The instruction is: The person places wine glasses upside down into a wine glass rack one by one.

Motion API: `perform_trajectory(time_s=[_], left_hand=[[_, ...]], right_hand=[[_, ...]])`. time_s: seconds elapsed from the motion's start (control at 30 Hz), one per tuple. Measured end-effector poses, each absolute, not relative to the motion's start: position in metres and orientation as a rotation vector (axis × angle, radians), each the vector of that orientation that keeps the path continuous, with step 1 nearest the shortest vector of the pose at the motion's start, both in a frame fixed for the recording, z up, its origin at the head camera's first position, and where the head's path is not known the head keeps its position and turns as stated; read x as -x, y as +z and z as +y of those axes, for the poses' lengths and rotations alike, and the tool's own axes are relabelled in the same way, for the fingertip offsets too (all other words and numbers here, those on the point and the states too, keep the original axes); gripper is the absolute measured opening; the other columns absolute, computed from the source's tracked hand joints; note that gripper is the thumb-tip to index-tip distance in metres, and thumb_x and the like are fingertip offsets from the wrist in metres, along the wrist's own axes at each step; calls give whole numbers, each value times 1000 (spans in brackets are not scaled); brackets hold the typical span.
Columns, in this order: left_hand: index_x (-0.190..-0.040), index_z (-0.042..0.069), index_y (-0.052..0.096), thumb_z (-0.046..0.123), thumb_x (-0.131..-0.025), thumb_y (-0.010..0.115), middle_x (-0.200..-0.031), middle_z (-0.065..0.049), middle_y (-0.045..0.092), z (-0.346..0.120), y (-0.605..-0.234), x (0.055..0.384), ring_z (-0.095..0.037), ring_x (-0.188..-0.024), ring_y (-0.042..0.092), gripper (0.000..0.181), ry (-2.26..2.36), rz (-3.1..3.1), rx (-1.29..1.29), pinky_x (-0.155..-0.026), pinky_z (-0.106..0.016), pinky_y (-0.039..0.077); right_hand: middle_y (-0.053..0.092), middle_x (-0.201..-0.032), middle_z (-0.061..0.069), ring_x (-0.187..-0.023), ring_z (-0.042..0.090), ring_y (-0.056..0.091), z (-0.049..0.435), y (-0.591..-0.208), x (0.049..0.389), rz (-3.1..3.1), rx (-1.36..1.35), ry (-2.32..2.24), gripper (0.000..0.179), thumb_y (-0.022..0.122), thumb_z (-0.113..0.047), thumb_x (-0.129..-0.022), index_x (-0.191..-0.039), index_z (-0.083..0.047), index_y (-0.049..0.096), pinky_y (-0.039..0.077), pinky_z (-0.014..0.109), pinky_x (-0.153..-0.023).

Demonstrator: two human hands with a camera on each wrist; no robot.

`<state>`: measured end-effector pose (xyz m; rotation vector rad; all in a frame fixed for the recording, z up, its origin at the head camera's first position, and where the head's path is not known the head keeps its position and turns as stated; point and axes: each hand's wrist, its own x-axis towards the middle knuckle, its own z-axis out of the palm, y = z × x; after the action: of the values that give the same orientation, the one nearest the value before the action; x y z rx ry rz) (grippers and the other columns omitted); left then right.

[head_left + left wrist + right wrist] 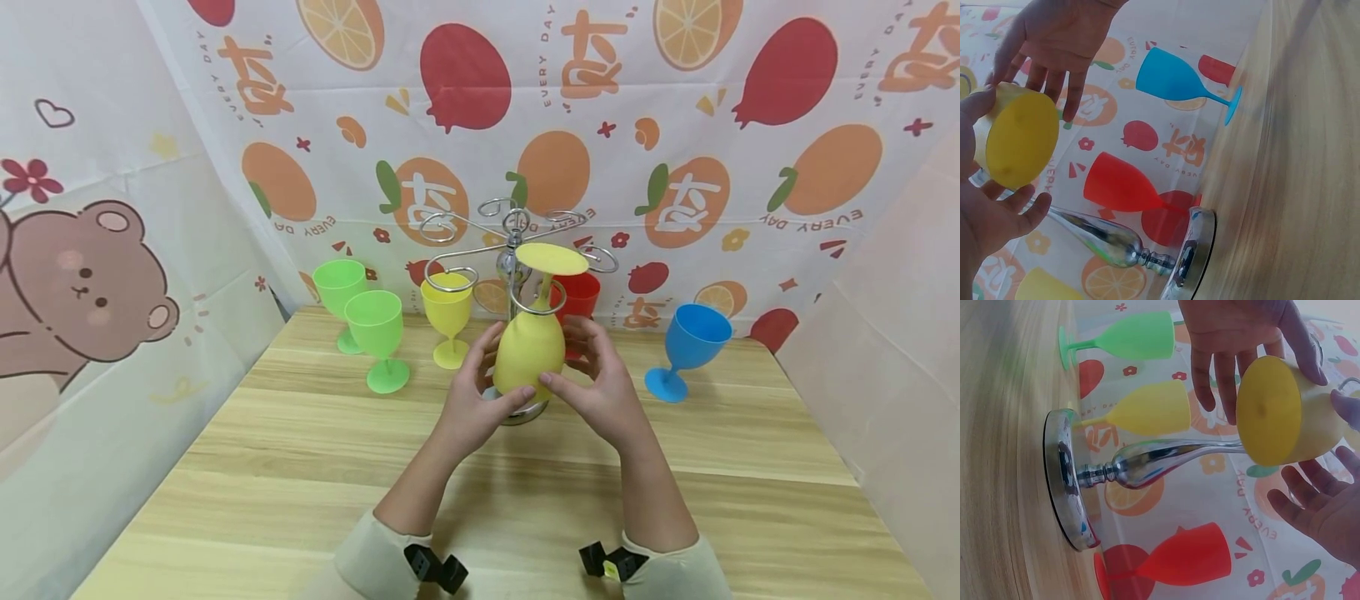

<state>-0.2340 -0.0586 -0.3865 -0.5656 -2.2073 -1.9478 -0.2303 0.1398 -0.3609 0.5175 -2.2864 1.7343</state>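
Observation:
A yellow plastic goblet [528,354] hangs upside down, its foot above a wire ring of the chrome rack [452,272] and its stem within that ring. My left hand [468,408] holds the bowl from the left, thumb at the front near the rim. From the other side my right hand [609,400] holds the same bowl, thumb also on the front. In the left wrist view the goblet's round mouth [1022,140] shows between both hands. The rack's chrome post [1154,464] and round base stand behind and below it.
Two green goblets [375,327] and another yellow goblet [447,310] stand upright left of the rack. A red goblet [1119,184] stands behind my right hand, and a blue goblet [696,337] farther right. The wooden table [300,483] meets a fruit-print cloth [465,75] at the back.

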Motion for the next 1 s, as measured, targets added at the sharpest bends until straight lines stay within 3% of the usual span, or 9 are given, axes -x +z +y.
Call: perform_trajectory(time_s=[0.37,0.73,1.0], left_hand=[[-152,25,32,17,-81,82,-147,1,45,-57,-389,237,-21,-135,42,87,-1941,-2249,546,-104,-49,43],[-153,10,31,7,-82,79,-150,-9,42,-55,-362,220,-30,-136,42,86,-1933,-2306,558,-104,-52,43],[-153,13,32,6,-81,79,-149,-7,44,-55,-370,227,-29,-135,42,87,-1927,-2331,561,-104,-52,43]], right_hand=[[50,-142,3,-127,26,51,142,-360,230,-2316,-538,1694,78,82,-16,-80,-146,-17,39,46,54,-103],[51,-141,-3,-127,23,52,144,-360,230,-2356,-549,1670,77,84,-14,-77,-142,-25,44,46,52,-104],[52,-140,-2,-126,25,53,145,-360,231,-2397,-530,1656,80,85,-14,-76,-144,-19,43,47,52,-103]])
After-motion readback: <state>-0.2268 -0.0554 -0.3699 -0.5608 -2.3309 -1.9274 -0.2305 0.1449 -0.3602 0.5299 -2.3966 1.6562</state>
